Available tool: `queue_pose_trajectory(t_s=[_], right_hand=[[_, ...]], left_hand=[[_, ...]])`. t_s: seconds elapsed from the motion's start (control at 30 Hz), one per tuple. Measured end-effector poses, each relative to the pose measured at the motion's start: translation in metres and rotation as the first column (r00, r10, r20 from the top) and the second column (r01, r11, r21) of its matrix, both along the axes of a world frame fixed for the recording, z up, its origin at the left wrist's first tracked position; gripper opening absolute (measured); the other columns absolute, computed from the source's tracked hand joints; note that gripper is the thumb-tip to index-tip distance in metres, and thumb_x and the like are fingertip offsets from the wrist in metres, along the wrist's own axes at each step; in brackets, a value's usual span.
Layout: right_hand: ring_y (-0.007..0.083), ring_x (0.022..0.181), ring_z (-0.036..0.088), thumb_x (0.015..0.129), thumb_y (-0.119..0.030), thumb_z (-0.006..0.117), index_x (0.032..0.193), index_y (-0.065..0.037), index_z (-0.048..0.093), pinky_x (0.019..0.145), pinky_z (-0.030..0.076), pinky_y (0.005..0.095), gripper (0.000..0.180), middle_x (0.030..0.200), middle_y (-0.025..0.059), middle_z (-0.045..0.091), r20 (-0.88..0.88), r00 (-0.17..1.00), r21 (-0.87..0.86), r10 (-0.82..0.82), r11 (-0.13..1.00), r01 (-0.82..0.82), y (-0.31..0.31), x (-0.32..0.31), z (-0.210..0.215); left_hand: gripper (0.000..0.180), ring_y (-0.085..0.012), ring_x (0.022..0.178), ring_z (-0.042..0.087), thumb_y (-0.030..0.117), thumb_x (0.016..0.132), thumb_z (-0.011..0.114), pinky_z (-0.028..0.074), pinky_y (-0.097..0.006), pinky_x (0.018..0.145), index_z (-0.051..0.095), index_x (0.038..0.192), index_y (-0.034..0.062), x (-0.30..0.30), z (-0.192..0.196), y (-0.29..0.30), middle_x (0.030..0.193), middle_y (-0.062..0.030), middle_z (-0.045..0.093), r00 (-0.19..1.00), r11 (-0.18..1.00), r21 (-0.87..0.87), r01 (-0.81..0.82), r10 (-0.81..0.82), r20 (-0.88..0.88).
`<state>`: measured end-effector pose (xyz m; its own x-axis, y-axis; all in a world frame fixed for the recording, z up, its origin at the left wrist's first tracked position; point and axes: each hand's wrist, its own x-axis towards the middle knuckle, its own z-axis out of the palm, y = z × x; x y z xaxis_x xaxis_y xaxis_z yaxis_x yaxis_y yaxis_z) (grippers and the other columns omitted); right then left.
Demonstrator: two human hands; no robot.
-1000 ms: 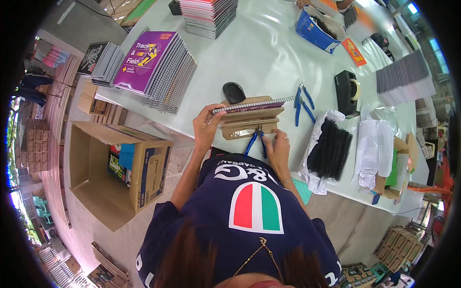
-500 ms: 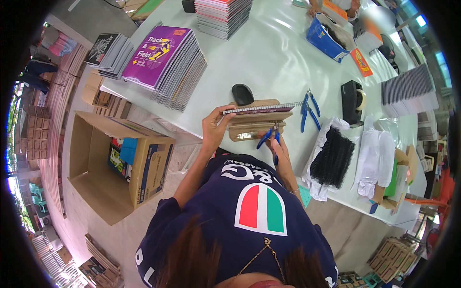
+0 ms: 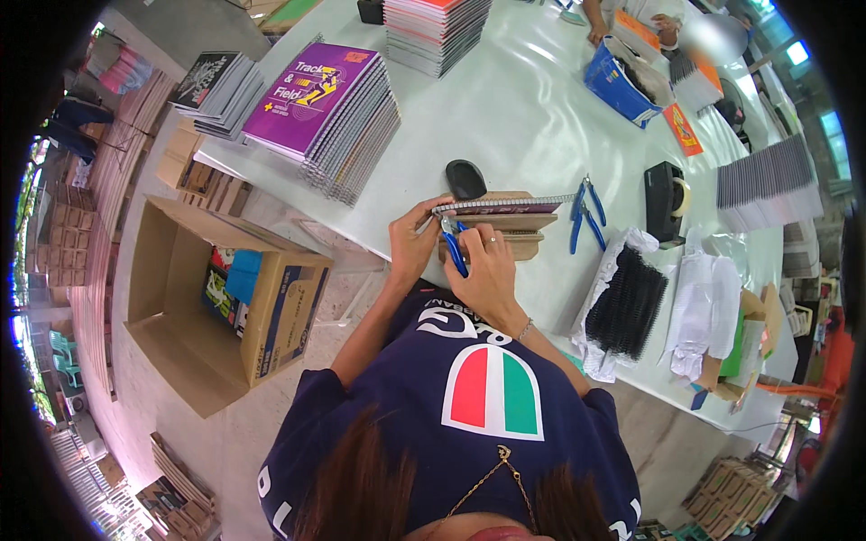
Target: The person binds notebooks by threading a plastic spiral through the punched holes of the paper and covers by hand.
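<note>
A spiral-bound notebook (image 3: pixel 514 209) stands on edge with its wire coil upward, resting by a brown cardboard stand (image 3: pixel 525 247) at the table's near edge. My left hand (image 3: pixel 415 242) grips the notebook's left end, fingers closed. Blue-handled wire cutters (image 3: pixel 455 252) are in my right hand (image 3: pixel 487 275), their jaws at the coil's left end close to my left fingertips. Whether the jaws touch the wire is too small to tell. Just beyond the coil lies a dark rounded object (image 3: pixel 465 179) like a computer mouse. A second pair of blue-handled cutters (image 3: pixel 587 216) lies right of the notebook.
Purple spiral notebooks (image 3: pixel 316 104) are stacked at left, beside grey-edged books (image 3: pixel 216 95). On the right are a tape dispenser (image 3: pixel 666 200), a box of black coils (image 3: pixel 622 302) and a blue box (image 3: pixel 622 86). An open carton (image 3: pixel 271 307) stands lower left. Another person's hand (image 3: pixel 597 32) shows far right.
My right hand has carried the wire cutters leftward and up, from in front of the cardboard stand to the coil's left end. My left hand keeps hold of the notebook.
</note>
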<state>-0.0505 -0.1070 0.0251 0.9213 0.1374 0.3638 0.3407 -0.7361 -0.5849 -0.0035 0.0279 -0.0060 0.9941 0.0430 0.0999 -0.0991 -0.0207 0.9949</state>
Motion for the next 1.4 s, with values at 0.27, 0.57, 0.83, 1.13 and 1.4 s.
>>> queue_pose_trajectory(t_s=[0.27,0.57,0.83,1.13,1.4], right_hand=[[0.0246,0.079,0.059,0.087,-0.016,0.064,0.097,-0.006,0.049,0.064,0.048,0.0386,0.021,0.090,0.0100,0.056,-0.456,0.876,0.447,0.158,0.891,0.072,0.005,-0.003,0.012],[0.0318,0.093,0.056,0.086,-0.019,0.064,0.109,-0.003,0.051,0.082,0.045,0.0395,0.031,0.102,0.0174,0.059,-0.424,0.866,0.434,0.265,0.899,-0.062,-0.044,-0.016,-0.023],[0.0406,0.114,0.048,0.083,-0.016,0.067,0.114,-0.002,0.054,0.100,0.035,0.0482,0.036,0.120,0.0216,0.053,-0.001,0.942,-0.173,-0.336,0.928,0.331,-0.148,-0.068,-0.108],[0.0369,0.118,0.047,0.087,-0.019,0.064,0.118,0.000,0.054,0.101,0.034,0.0474,0.037,0.121,0.0189,0.053,-0.033,0.919,-0.260,-0.392,0.892,0.371,-0.143,-0.066,-0.104],[0.0378,0.118,0.046,0.087,-0.018,0.064,0.119,0.001,0.054,0.101,0.034,0.0482,0.039,0.123,0.0199,0.052,-0.026,0.917,-0.252,-0.399,0.890,0.380,-0.142,-0.068,-0.103]], left_hand=[[0.030,-0.0138,0.096,0.067,-0.007,0.088,0.056,0.052,-0.025,0.082,0.067,0.115,0.0001,-0.003,-0.008,-0.003,0.103,-0.0104,0.072,0.995,0.992,0.109,-0.061,0.052,0.088],[0.030,-0.0200,0.096,0.069,-0.001,0.089,0.060,0.054,-0.030,0.082,0.066,0.118,0.0041,-0.001,-0.004,-0.001,0.107,-0.0140,0.070,0.983,0.977,0.201,-0.067,0.031,0.179],[0.026,-0.0240,0.092,0.068,0.002,0.087,0.061,0.053,-0.031,0.081,0.065,0.113,0.0033,0.003,0.024,0.012,0.105,-0.0148,0.069,0.989,0.941,0.339,0.002,-0.053,0.140],[0.020,-0.0112,0.086,0.054,0.010,0.096,0.051,0.045,-0.026,0.080,0.058,0.114,0.0037,0.070,0.193,0.130,0.094,-0.0059,0.057,0.784,0.810,0.266,-0.522,0.333,0.524],[0.032,-0.0192,0.076,0.056,0.018,0.090,0.039,0.045,-0.031,0.075,0.063,0.106,0.0054,0.173,0.294,0.184,0.086,-0.0093,0.060,0.780,0.615,0.620,-0.486,-0.015,0.626]])
